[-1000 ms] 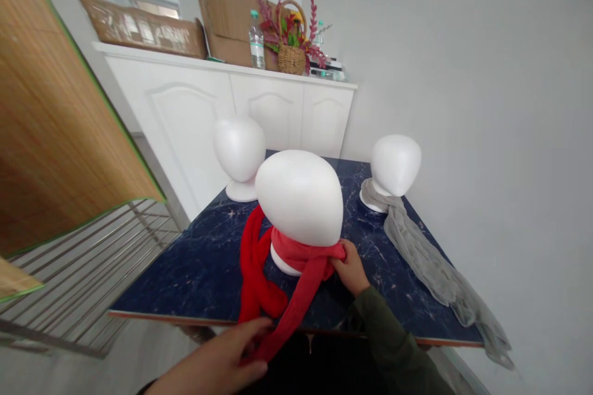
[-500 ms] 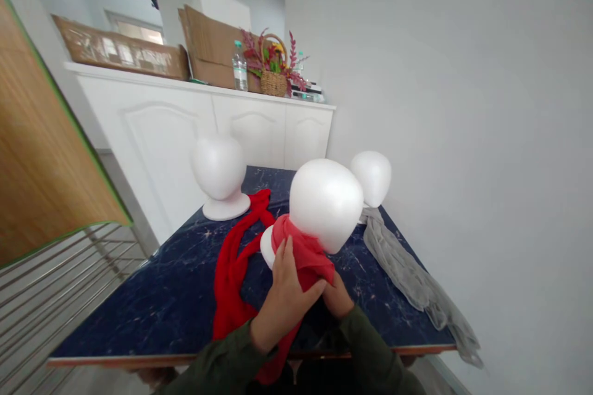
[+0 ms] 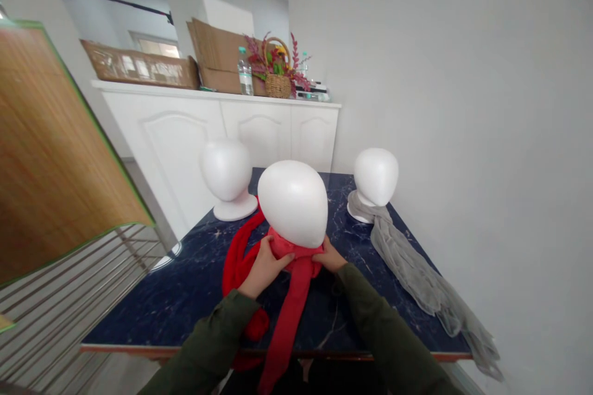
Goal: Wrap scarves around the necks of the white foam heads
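Observation:
In the head view, a white mannequin head [image 3: 293,202] stands in the middle of the table, leaning slightly. A thin coral-red scarf [image 3: 295,287] is wound round its neck, and one long tail hangs down the front past the table edge. My left hand [image 3: 266,265] grips the wrapped scarf at the left of the neck, thumb in front. At the right of the neck my right hand [image 3: 330,256] grips the same wrap, its fingers partly hidden behind. The head's base is hidden by scarf and hands. A bright red scarf [image 3: 237,262] lies on the table beside my left hand.
Another white mannequin head [image 3: 227,170] stands at the back left. A third mannequin head [image 3: 376,176] at the right wears a grey scarf [image 3: 407,259] that trails over the table edge. A metal rack [image 3: 92,290] is at the left, a white cabinet [image 3: 180,129] behind.
The middle head has turned and come more upright, moving left in view. Both hands have moved apart to either side of its neck, and the scarf tail now hangs down the front.

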The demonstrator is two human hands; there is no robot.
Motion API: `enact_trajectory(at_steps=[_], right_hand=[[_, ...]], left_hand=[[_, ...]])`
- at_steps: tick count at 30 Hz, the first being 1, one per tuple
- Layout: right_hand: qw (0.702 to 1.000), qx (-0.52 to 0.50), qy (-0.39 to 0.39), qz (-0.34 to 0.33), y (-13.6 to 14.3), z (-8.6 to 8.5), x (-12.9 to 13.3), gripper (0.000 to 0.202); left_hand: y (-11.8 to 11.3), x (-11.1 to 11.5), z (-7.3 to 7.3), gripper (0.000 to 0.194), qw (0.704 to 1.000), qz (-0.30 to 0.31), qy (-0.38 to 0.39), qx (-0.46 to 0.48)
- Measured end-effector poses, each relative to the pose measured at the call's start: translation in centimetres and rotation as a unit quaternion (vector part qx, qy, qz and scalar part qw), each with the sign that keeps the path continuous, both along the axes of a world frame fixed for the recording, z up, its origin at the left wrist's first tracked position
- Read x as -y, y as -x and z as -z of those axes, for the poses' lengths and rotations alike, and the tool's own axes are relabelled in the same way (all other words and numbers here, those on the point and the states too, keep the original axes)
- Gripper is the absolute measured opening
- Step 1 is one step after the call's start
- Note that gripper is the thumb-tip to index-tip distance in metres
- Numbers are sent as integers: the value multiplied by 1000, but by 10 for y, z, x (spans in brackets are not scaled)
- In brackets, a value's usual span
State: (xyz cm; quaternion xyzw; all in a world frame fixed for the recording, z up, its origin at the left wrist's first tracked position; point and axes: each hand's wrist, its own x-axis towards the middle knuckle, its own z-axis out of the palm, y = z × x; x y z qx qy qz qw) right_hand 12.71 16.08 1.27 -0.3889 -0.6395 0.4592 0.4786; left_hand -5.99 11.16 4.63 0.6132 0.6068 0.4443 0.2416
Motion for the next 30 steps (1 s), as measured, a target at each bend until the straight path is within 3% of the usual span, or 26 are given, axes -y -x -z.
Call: enact_trajectory(at_steps=[3, 5, 8, 11, 15, 18, 21, 24, 26, 28, 30], right_hand=[[999, -2, 15, -40, -3, -6, -6, 59], [1000, 5, 3, -21, -13, -10, 3, 54], [996, 66, -26, 55, -48, -13, 30, 48], [976, 137, -34, 164, -107, -13, 56, 40], [934, 197, -20, 298, -182, -11, 71, 36], [909, 204, -21, 362, -212, -8, 69, 40], [902, 194, -36, 384, -218, -5, 62, 43], [888, 214, -42, 405, -214, -3, 54, 46], [878, 237, -34, 415, -213, -1, 50, 45], [874, 258, -29, 411, -215, 1, 49, 46], [879, 274, -35, 389, -217, 5, 54, 52]], left_hand=[[-1, 2, -3, 72, 999, 4, 16, 34], [-6, 8, -8, 69, 999, 15, 18, 36], [-29, 16, -14, 67, 995, 85, 20, 48], [-71, 14, -12, 73, 980, 184, 15, 72], [-141, -14, -1, 84, 946, 312, -6, 86], [-185, -42, 6, 80, 932, 352, -30, 84], [-208, -61, 8, 70, 929, 359, -45, 80], [-210, -63, 7, 73, 931, 356, -47, 62], [-198, -56, 3, 75, 934, 352, -42, 39], [-172, -44, -2, 74, 937, 348, -36, 17], [-130, -29, -9, 66, 942, 335, -33, -19]])
